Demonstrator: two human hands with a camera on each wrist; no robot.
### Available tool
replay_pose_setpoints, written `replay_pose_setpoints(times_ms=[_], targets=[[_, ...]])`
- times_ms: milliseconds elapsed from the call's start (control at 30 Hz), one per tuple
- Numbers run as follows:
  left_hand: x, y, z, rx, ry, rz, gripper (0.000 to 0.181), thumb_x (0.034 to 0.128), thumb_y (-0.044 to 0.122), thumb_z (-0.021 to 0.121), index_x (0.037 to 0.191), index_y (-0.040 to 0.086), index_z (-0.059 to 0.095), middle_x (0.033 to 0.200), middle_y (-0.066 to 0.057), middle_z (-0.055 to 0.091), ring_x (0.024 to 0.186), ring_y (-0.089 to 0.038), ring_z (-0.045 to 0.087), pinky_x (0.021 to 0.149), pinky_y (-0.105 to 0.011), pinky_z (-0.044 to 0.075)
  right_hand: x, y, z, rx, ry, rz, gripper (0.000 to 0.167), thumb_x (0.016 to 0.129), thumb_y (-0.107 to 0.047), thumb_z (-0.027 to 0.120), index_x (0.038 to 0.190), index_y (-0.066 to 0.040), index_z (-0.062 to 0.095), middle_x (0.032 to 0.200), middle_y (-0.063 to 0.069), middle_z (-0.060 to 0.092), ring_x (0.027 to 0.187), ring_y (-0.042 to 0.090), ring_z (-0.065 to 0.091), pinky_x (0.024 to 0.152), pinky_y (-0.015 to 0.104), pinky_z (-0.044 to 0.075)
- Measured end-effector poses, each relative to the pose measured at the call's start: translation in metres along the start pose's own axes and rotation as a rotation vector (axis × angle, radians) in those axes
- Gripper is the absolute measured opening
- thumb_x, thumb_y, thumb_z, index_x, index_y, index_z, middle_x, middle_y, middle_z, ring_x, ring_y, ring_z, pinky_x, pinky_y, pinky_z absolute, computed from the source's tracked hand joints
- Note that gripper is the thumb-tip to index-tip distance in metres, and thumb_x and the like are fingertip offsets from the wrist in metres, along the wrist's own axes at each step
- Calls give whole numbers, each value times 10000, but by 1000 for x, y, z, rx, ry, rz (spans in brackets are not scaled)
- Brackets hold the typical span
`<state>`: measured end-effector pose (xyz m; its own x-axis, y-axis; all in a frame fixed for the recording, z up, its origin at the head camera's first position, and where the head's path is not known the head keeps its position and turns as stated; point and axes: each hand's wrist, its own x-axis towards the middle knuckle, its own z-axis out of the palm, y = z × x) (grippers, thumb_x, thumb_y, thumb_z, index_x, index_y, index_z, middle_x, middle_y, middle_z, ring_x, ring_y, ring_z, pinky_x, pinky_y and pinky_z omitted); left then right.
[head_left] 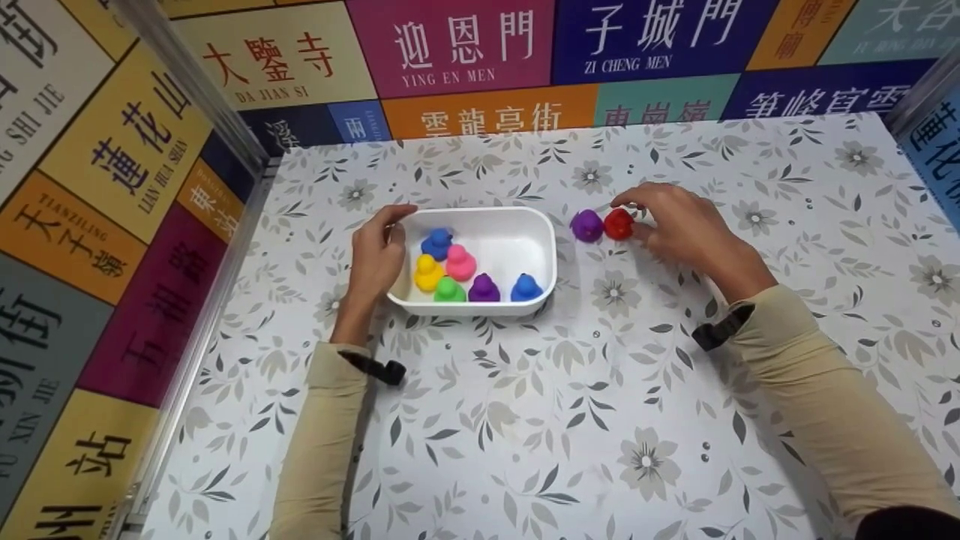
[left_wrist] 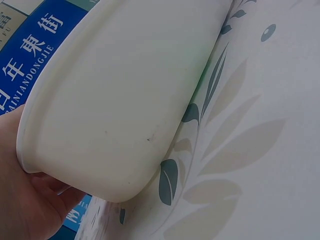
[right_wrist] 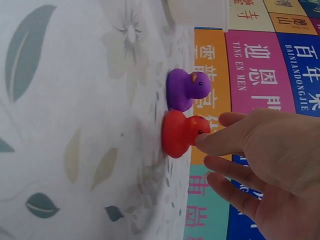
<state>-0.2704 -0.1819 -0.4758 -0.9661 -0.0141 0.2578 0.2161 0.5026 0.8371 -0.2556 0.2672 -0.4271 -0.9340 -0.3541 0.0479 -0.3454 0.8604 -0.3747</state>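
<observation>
My left hand [head_left: 377, 251] holds the left end of a white plastic tub [head_left: 517, 217] by its rim. In the left wrist view, fingers bend round the corner of the tub [left_wrist: 115, 100]. Small rubber ducks sit inside: blue, pink [head_left: 461, 264], yellow [head_left: 428, 273], green [head_left: 449, 290], purple [head_left: 484, 289] and another blue one [head_left: 526, 288]. To the tub's right, a purple duck [right_wrist: 182, 90] and a red duck [right_wrist: 177, 132] stand side by side on the table. My right hand [head_left: 679, 225] is at the red duck, thumb and forefinger spread around it; whether the thumb touches it is unclear.
The table [head_left: 480, 420] wears a white cloth printed with grey leaves and flowers. Panels with large printed characters [head_left: 465, 45] rise behind its far edge and along its left side. Both wrists carry black camera straps.
</observation>
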Motion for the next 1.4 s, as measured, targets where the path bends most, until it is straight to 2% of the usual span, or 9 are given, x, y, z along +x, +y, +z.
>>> replay_pose_setpoints(times_ms=[267,467,600,700,800,933,1267,1400], targets=[[0,-1,0,2,4,9,380,1056,10,503,1326,108,753,1322,-88,769,1257,-188,689,1105,-360,541,1,-19,-10,-12,68,-38,378,1011,-94,718,1384,-148,713,1378,140,727,1246,382,672,993,624,547],[0,-1,0,15,3,4,392,1049,-12,491,1319,89,756,1313,-103,767,1246,-198,698,1111,-353,550,4,-40,-9,5,111,-82,357,1008,-122,706,1361,-171,733,1370,111,739,1146,351,715,872,558,586],[1,0,1,18,2,-10,389,1045,-9,498,1318,90,758,1313,-104,769,1235,-203,705,1105,-357,552,7,-56,-8,35,117,-117,352,995,-103,735,1344,-146,739,1373,120,741,1101,353,747,897,550,606],[1,1,1,18,-1,-21,393,1043,-8,502,1321,96,759,1318,-103,768,1237,-204,705,1108,-363,551,9,-68,-7,64,124,-148,338,993,-92,742,1329,-126,742,1330,126,753,1141,354,742,955,551,607],[3,2,2,10,-1,-24,399,1040,-15,499,1321,96,760,1316,-105,768,1228,-208,709,1106,-365,554,12,-79,-6,105,133,-195,314,990,-73,737,1302,-97,748,1277,136,760,1109,338,759,947,512,628],[3,2,1,-2,-1,-27,402,1045,-15,492,1328,94,756,1322,-103,764,1215,-212,717,1106,-364,557,14,-92,-4,156,106,-241,310,984,-47,741,1294,-60,749,1273,153,761,1038,331,787,897,467,656],[4,2,0,-9,-1,-24,397,1046,-16,492,1323,88,756,1319,-103,764,1203,-213,723,1100,-365,563,19,-120,7,165,5,-304,309,995,-63,747,1301,-19,739,1255,161,778,1103,322,755,978,483,619],[4,2,0,-4,-3,-19,396,1046,-14,491,1322,87,756,1317,-107,765,1211,-217,725,1116,-371,560,23,-128,14,180,-32,-316,312,1003,-76,741,1310,-17,734,1265,171,773,1102,313,757,963,465,626]])
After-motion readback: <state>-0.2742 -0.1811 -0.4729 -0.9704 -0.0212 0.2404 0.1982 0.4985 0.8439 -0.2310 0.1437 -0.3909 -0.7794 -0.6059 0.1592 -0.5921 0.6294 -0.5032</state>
